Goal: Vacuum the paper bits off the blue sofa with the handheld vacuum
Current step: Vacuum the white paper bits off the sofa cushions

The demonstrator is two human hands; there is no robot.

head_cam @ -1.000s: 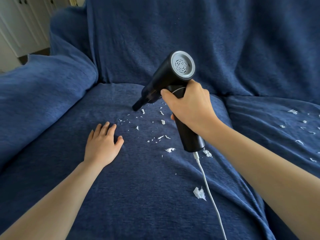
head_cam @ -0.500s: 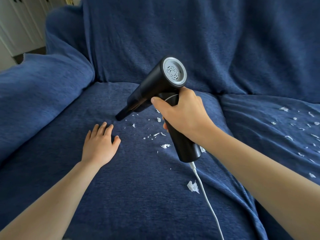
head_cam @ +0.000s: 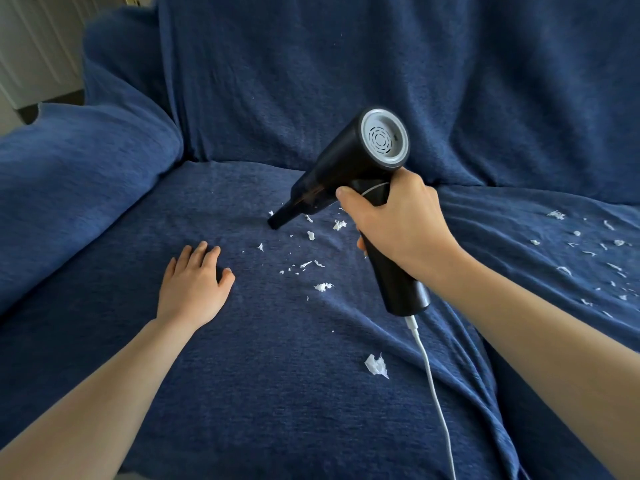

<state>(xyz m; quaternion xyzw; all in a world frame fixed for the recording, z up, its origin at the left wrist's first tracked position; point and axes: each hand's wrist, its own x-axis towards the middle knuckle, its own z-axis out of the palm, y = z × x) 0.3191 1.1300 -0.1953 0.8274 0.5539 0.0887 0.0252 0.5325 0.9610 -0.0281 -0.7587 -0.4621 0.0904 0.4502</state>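
The right hand point(head_cam: 401, 226) grips the vacuum point(head_cam: 349, 168); its nozzle has swung back from beside the left hand point(head_cam: 194, 282), flat and open on the sofa point(head_cam: 242, 393), onto the paper bits point(head_cam: 323, 286) mid-seat.

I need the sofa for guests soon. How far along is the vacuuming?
Early to midway, at a guess. Done: the seat fabric beside the flat left hand looks free of bits. In hand: the right hand grips the handheld vacuum, nozzle down among scraps on the left cushion. Left: that cluster of paper bits, a larger scrap near the white cord, and the scattered bits on the right cushion.
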